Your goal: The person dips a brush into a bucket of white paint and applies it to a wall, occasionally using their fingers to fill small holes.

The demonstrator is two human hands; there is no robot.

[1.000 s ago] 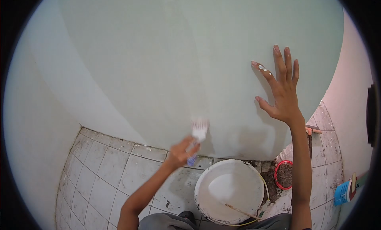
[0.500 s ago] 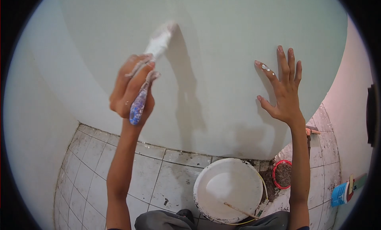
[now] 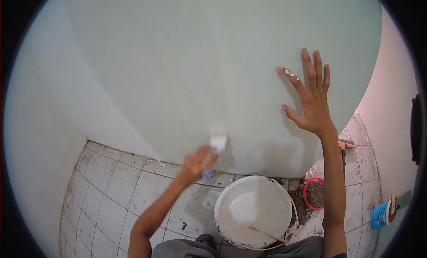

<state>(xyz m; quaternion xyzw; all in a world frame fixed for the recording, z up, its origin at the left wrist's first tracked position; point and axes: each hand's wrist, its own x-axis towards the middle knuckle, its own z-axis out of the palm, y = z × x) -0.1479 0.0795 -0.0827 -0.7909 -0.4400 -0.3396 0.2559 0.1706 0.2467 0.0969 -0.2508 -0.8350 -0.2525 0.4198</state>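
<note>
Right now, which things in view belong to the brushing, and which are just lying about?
Job: brush, in the left hand; wall, right hand spread against it; probably white tub.
Lying about, it seems: red-rimmed container; blue container.

Grimy tiled floor (image 3: 149, 191) beneath a white tub (image 3: 278, 193) and red-rimmed container (image 3: 305, 195).

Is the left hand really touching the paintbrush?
Touching. The head view, though blurred, shows the left hand wrapped around the paintbrush, its bluish handle poking out below.
</note>
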